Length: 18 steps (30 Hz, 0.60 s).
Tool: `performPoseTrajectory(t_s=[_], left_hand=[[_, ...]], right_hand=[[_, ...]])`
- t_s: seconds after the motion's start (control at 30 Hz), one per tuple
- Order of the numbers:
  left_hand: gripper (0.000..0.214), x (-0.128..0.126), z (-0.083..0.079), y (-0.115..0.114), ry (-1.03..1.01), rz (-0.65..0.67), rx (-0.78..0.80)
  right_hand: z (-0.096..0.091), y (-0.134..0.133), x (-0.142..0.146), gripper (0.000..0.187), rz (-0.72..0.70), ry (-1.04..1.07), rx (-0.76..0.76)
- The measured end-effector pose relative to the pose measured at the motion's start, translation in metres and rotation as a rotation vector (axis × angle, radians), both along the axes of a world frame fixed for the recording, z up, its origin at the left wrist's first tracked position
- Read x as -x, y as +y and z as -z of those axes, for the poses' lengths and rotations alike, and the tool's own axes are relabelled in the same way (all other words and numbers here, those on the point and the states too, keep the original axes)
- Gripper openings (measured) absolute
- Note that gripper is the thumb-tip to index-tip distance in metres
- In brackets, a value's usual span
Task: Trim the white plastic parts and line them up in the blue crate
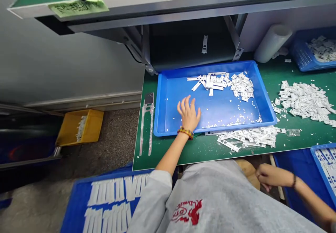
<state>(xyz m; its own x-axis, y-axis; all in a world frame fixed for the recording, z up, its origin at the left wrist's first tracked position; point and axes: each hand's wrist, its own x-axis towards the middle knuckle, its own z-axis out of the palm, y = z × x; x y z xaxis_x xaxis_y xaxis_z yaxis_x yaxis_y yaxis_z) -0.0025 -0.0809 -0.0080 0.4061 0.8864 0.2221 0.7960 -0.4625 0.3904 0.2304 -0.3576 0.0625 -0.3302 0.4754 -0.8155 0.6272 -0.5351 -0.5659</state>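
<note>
Left hand (188,115) open in blue tray (160,96); right hand (269,177) curled, hold unclear.
Sweeping hastily, we may flick the white parts (225,83) beyond our fingers out.

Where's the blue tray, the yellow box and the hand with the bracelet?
blue tray (178,89): head view, bare part of the tray floor.
yellow box (91,129): head view, its side wall.
left hand (188,114): head view, back of the hand.
</note>
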Motion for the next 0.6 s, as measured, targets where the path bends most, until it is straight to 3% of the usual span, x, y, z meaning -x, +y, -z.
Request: performPoseTrajectory(t_s=[0.03,0.07,0.17,0.27,0.33,0.4,0.47,0.6], left_hand=[[0.050,-0.012,0.000,0.021,0.003,-0.006,0.045],[0.053,-0.025,0.001,0.041,0.007,-0.004,0.089],[0.064,-0.069,0.006,0.093,0.013,-0.048,0.235],[0.087,-0.107,0.014,0.120,0.035,-0.036,0.335],[0.097,-0.119,0.020,0.128,0.068,0.031,0.328],[0.096,-0.117,0.029,0.131,0.132,0.112,0.327],[0.087,-0.103,0.038,0.134,0.201,0.168,0.348],[0.072,-0.055,0.044,0.139,0.208,0.186,0.325]], right_hand=[[-0.008,0.008,-0.013,0.031,-0.008,0.072,-0.041],[-0.015,0.021,-0.027,0.027,-0.006,0.135,-0.186],[-0.019,0.098,-0.060,0.032,0.136,-0.027,-0.608],[0.015,0.210,-0.067,0.035,0.230,-0.426,-0.967],[0.047,0.278,-0.058,0.036,0.239,-0.510,-1.038],[0.078,0.327,-0.049,0.033,0.210,-0.556,-1.095],[0.099,0.352,-0.047,0.031,0.126,-0.574,-1.140],[0.110,0.355,-0.082,0.019,-0.045,-0.611,-1.191]])
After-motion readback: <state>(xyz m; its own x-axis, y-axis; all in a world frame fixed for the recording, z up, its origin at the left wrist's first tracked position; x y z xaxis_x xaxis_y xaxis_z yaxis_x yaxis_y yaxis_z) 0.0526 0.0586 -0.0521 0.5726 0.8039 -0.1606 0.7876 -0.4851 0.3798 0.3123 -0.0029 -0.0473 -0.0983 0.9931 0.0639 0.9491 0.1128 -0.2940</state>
